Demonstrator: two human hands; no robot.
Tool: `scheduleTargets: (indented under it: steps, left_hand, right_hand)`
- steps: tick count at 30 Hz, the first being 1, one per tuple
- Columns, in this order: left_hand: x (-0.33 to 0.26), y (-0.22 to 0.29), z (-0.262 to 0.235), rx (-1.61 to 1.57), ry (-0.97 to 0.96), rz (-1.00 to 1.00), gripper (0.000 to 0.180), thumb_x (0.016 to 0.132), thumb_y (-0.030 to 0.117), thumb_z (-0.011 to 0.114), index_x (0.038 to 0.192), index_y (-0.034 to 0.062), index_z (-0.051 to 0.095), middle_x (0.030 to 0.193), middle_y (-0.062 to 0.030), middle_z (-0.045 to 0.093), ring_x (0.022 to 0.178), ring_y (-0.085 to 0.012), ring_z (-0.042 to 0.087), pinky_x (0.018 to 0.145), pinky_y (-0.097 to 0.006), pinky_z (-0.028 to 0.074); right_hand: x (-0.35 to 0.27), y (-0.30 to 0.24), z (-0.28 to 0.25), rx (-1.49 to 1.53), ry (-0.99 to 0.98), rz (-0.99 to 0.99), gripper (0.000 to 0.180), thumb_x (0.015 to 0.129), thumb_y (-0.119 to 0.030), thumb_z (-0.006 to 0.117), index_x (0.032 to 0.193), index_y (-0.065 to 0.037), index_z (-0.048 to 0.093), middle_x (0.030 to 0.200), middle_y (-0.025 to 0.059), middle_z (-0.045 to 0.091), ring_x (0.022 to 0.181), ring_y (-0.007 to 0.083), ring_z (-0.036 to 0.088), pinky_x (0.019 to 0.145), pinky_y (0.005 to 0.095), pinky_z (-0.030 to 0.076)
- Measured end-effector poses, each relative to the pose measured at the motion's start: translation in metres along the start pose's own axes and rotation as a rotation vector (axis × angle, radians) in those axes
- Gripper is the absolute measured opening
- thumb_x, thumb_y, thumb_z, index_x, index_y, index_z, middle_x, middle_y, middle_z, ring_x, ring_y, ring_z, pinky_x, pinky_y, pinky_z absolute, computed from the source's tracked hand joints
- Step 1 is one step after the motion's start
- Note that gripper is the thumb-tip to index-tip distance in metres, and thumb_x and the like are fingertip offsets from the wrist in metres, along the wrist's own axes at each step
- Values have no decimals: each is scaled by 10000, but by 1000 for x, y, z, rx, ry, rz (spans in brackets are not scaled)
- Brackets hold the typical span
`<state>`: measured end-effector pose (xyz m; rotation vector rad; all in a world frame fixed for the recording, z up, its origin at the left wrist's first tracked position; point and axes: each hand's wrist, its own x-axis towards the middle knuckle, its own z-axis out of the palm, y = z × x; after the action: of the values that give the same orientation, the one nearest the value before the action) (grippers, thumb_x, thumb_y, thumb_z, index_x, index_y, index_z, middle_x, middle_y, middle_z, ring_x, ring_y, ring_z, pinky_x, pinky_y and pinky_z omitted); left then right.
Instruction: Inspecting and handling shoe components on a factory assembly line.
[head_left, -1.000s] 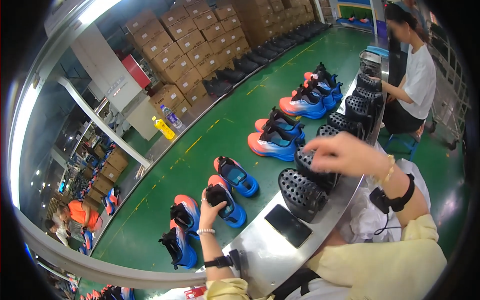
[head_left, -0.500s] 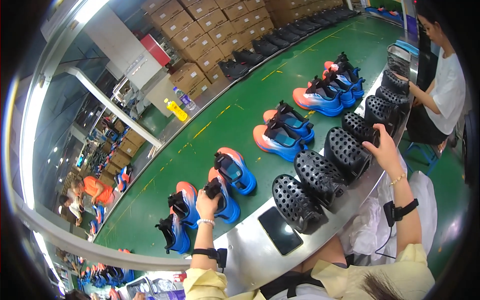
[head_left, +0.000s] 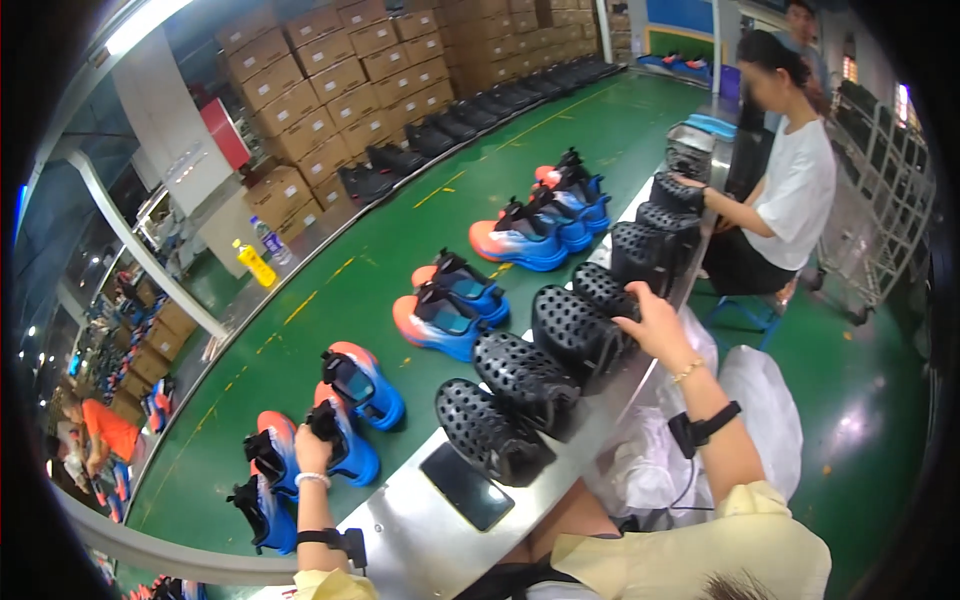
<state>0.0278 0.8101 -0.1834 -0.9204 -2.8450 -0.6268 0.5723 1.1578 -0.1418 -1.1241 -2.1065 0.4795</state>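
My left hand (head_left: pixel 313 453) is closed on the black collar of a blue, white and orange sneaker (head_left: pixel 352 452). Close around it stand several matching sneakers, among them one (head_left: pixel 375 385) just beyond and one (head_left: pixel 272 450) to its left. My right hand (head_left: pixel 660 330) reaches to the heel end of a black perforated, clog-like shoe form (head_left: pixel 594 284), with thumb and fingers curled about its edge; their contact is partly hidden. Nearer to me sit more such black forms, including a large one (head_left: pixel 567 325), a middle one (head_left: pixel 520 365) and the nearest (head_left: pixel 482 422).
A dark phone (head_left: pixel 466 487) lies on the metal ledge (head_left: pixel 400 540) along the green belt (head_left: pixel 420 385). More sneakers (head_left: pixel 525 240) stand farther up. Across the belt are two bottles (head_left: pixel 254 263) and stacked cartons (head_left: pixel 290 110). A seated co-worker (head_left: pixel 795 190) handles black forms at the right.
The view has turned toward the right, so the whole scene sits farther left. Both hands stay at the same sneaker and black form.
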Motion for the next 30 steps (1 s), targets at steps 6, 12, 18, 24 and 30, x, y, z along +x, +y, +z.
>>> scheduleTargets:
  steps: [6,12,18,24,30]
  left_hand:
    - [-39,90,-42,-205,373,308,564,767,-1,644,1312,6,499,1343,-225,478,1242,-387,472,1099,-453,350]
    - [-48,113,9,-112,68,201,486,769,235,788,1151,-29,643,1303,-281,513,1122,-421,577,953,-471,484]
    - [-66,123,5,-292,46,228,392,730,224,814,1000,-37,702,1363,-267,485,1175,-436,546,998,-452,459]
    - [-122,112,23,-657,148,74,569,763,148,790,1280,67,566,1497,-222,350,1275,-419,476,1059,-444,408]
    - [-115,84,53,-747,143,98,516,840,168,718,1317,96,531,1474,-251,378,1279,-441,470,1056,-449,405]
  right_hand:
    - [5,-8,-2,-11,11,156,653,779,-372,800,1250,-36,495,1045,241,673,1012,407,643,878,451,503]
    - [14,-10,-10,30,126,85,653,773,-433,790,1233,-30,561,1069,241,682,999,409,655,888,441,504]
    - [26,-117,-66,326,267,-76,456,812,-222,794,1137,36,604,918,118,713,831,132,653,750,287,516]
    - [-13,-322,26,85,-366,-349,443,827,-305,763,1048,55,628,854,194,695,782,262,686,728,364,524]
    - [8,-391,164,-239,-709,-405,472,827,-395,738,899,65,660,792,229,681,799,353,692,732,433,540]
